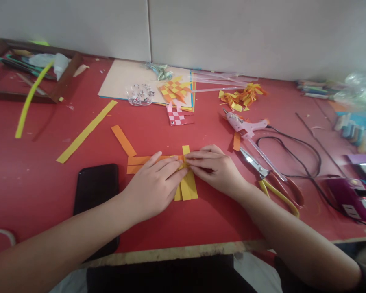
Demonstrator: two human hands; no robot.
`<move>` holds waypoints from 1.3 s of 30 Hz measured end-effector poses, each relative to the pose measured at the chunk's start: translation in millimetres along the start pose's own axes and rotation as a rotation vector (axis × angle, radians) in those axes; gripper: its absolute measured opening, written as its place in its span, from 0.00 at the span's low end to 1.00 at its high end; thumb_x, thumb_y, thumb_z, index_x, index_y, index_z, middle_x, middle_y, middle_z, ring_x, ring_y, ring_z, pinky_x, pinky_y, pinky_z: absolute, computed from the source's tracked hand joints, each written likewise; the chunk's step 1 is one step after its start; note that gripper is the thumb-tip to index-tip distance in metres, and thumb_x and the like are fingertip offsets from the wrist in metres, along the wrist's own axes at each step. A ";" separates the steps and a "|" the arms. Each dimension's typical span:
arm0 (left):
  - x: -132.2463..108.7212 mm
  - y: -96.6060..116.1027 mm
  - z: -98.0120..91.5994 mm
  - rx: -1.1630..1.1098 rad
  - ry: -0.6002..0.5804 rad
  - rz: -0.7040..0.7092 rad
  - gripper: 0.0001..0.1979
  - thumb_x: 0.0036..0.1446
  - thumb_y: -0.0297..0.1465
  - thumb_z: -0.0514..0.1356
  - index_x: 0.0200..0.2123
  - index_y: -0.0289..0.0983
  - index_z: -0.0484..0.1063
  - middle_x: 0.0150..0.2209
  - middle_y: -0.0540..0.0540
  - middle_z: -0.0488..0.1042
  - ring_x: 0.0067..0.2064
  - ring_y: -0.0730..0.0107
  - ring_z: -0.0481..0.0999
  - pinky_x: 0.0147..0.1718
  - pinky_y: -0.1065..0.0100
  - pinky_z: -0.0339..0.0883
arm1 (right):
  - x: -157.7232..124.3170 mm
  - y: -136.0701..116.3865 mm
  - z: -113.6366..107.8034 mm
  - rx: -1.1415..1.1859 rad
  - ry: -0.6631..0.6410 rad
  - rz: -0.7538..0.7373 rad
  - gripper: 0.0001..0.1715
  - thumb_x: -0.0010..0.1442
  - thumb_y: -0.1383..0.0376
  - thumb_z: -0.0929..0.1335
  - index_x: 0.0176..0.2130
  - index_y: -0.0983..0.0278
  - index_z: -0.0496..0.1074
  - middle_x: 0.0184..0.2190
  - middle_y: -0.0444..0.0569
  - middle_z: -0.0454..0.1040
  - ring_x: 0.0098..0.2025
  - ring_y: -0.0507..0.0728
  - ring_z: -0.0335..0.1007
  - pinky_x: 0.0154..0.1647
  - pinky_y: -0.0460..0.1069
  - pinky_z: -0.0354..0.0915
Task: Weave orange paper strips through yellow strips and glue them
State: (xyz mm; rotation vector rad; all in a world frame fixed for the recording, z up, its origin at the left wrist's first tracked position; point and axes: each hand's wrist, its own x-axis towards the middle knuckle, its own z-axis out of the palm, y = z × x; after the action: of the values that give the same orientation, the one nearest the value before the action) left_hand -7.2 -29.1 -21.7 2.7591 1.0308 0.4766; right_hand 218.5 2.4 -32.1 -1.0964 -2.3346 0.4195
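Note:
My left hand (pixel 157 183) and my right hand (pixel 215 167) meet at the middle of the red table (pixel 201 219). Their fingers press down on crossed paper strips (pixel 187 188), orange ones running left and yellow ones running toward me. The fingertips of both hands pinch at the crossing point. A loose orange strip (pixel 123 140) lies just beyond my left hand. Much of the weave is hidden under my fingers.
A black phone (pixel 96 195) lies left of my left arm. Yellow-handled scissors (pixel 271 179) and a pink glue gun (pixel 245 125) with its black cord lie to the right. Finished woven paper fish (pixel 174 91), googly eyes (pixel 140 94), a long yellow strip (pixel 87 131) and paper scraps (pixel 242 97) sit farther back.

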 end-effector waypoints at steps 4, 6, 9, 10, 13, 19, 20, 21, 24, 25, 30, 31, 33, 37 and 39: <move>-1.1 -0.4 0.3 -0.041 0.001 -0.036 0.19 0.64 0.26 0.50 0.56 0.32 0.68 0.53 0.38 0.73 0.56 0.54 0.71 0.60 0.42 0.54 | -0.5 -0.7 -4.9 0.020 -0.056 0.007 0.16 0.64 0.70 0.65 0.45 0.58 0.79 0.46 0.47 0.79 0.44 0.57 0.70 0.48 0.56 0.69; -1.3 -0.9 0.1 -0.067 0.000 -0.054 0.19 0.64 0.26 0.49 0.56 0.31 0.67 0.54 0.37 0.72 0.56 0.55 0.71 0.61 0.43 0.53 | -0.7 -2.6 -6.5 0.029 -0.061 0.012 0.18 0.63 0.72 0.64 0.46 0.58 0.79 0.47 0.47 0.79 0.45 0.58 0.70 0.49 0.57 0.69; -1.3 -0.6 -1.0 -0.092 -0.002 -0.071 0.18 0.66 0.27 0.48 0.55 0.30 0.68 0.55 0.37 0.72 0.57 0.56 0.70 0.62 0.43 0.50 | -0.4 -5.9 -7.1 0.038 -0.047 0.006 0.17 0.62 0.70 0.65 0.46 0.60 0.78 0.47 0.48 0.79 0.45 0.58 0.70 0.49 0.57 0.69; -1.4 -0.1 -1.5 -0.088 0.007 -0.067 0.18 0.66 0.27 0.48 0.54 0.30 0.68 0.55 0.37 0.71 0.58 0.56 0.70 0.63 0.43 0.48 | -0.1 -6.8 -6.9 0.036 -0.043 0.005 0.15 0.62 0.69 0.65 0.46 0.60 0.78 0.47 0.48 0.79 0.45 0.58 0.70 0.49 0.57 0.69; -1.5 2.3 -3.7 -0.069 0.041 -0.037 0.17 0.65 0.26 0.49 0.53 0.30 0.68 0.57 0.37 0.70 0.62 0.53 0.64 0.64 0.42 0.42 | 0.9 -8.7 -5.3 0.016 -0.028 0.004 0.12 0.61 0.65 0.68 0.44 0.62 0.78 0.46 0.49 0.79 0.45 0.59 0.70 0.49 0.57 0.68; -2.3 2.0 -9.4 -0.109 0.060 -0.069 0.10 0.62 0.29 0.54 0.44 0.33 0.71 0.47 0.39 0.73 0.51 0.54 0.69 0.55 0.50 0.58 | 0.7 -8.1 -2.4 0.000 -0.029 0.003 0.15 0.57 0.60 0.72 0.44 0.63 0.77 0.46 0.51 0.79 0.45 0.59 0.70 0.50 0.56 0.68; -2.7 1.1 -10.7 -0.124 0.039 -0.079 0.09 0.61 0.30 0.55 0.43 0.34 0.71 0.45 0.40 0.73 0.49 0.54 0.69 0.51 0.51 0.60 | 0.7 -7.7 -2.5 0.002 -0.033 0.005 0.15 0.57 0.60 0.72 0.44 0.63 0.77 0.46 0.51 0.79 0.45 0.59 0.70 0.50 0.57 0.68; -3.1 0.3 -12.1 -0.136 0.014 -0.092 0.08 0.60 0.32 0.56 0.41 0.34 0.71 0.44 0.40 0.72 0.47 0.55 0.69 0.48 0.52 0.62 | 0.7 -7.3 -2.9 0.004 -0.038 0.006 0.15 0.58 0.60 0.72 0.44 0.62 0.77 0.46 0.50 0.79 0.46 0.59 0.71 0.50 0.57 0.67; -4.5 -1.4 -15.7 -0.151 -0.028 -0.133 0.08 0.58 0.34 0.58 0.36 0.35 0.69 0.40 0.41 0.70 0.43 0.56 0.66 0.42 0.54 0.62 | 0.7 -5.8 -4.5 0.006 -0.050 -0.007 0.13 0.58 0.60 0.72 0.44 0.61 0.78 0.45 0.50 0.79 0.46 0.59 0.71 0.50 0.57 0.67; -4.9 -1.5 -16.4 -0.149 -0.033 -0.138 0.08 0.58 0.35 0.58 0.35 0.35 0.68 0.39 0.41 0.69 0.42 0.56 0.65 0.41 0.54 0.62 | 0.5 -5.1 -5.1 0.006 -0.055 -0.021 0.13 0.59 0.60 0.72 0.43 0.61 0.78 0.45 0.50 0.79 0.46 0.59 0.71 0.50 0.57 0.67; -5.5 1.9 -13.1 -0.134 -0.068 -0.132 0.11 0.58 0.38 0.58 0.36 0.35 0.67 0.39 0.41 0.67 0.41 0.56 0.63 0.39 0.54 0.60 | -1.3 -3.2 -6.9 0.025 -0.096 -0.080 0.11 0.60 0.61 0.70 0.44 0.59 0.78 0.47 0.49 0.79 0.47 0.59 0.71 0.52 0.59 0.66; -5.7 2.7 -11.7 -0.134 -0.076 -0.136 0.12 0.58 0.39 0.58 0.36 0.35 0.67 0.40 0.40 0.67 0.42 0.55 0.63 0.39 0.54 0.60 | -1.7 -3.4 -7.1 0.027 -0.102 -0.084 0.12 0.60 0.61 0.70 0.44 0.59 0.78 0.47 0.49 0.79 0.47 0.59 0.70 0.53 0.59 0.66; -6.0 3.7 -9.5 -0.137 -0.088 -0.144 0.11 0.58 0.38 0.58 0.37 0.36 0.67 0.40 0.40 0.67 0.42 0.55 0.63 0.39 0.54 0.60 | -2.0 -4.3 -7.6 0.025 -0.110 -0.081 0.12 0.60 0.61 0.70 0.44 0.60 0.78 0.47 0.49 0.79 0.48 0.60 0.70 0.53 0.60 0.66; -5.2 2.0 -8.2 -0.135 -0.088 -0.147 0.08 0.60 0.36 0.56 0.35 0.36 0.67 0.38 0.42 0.67 0.41 0.57 0.62 0.39 0.55 0.58 | -2.0 -6.9 -8.7 0.011 -0.123 -0.069 0.13 0.60 0.61 0.70 0.45 0.60 0.78 0.48 0.49 0.78 0.48 0.60 0.69 0.54 0.60 0.64; -3.6 0.1 -8.9 -0.136 -0.077 -0.149 0.08 0.62 0.33 0.53 0.34 0.36 0.67 0.37 0.43 0.68 0.40 0.58 0.63 0.38 0.56 0.58 | -1.7 -7.8 -9.0 0.008 -0.128 -0.071 0.13 0.61 0.61 0.69 0.45 0.61 0.77 0.48 0.49 0.78 0.48 0.60 0.69 0.55 0.60 0.64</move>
State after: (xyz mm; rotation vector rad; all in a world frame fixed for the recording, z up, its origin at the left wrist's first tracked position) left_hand -12.8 -31.2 -14.3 2.5390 1.1301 0.3997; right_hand 219.8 -3.3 -21.7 -1.0054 -2.4733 0.4856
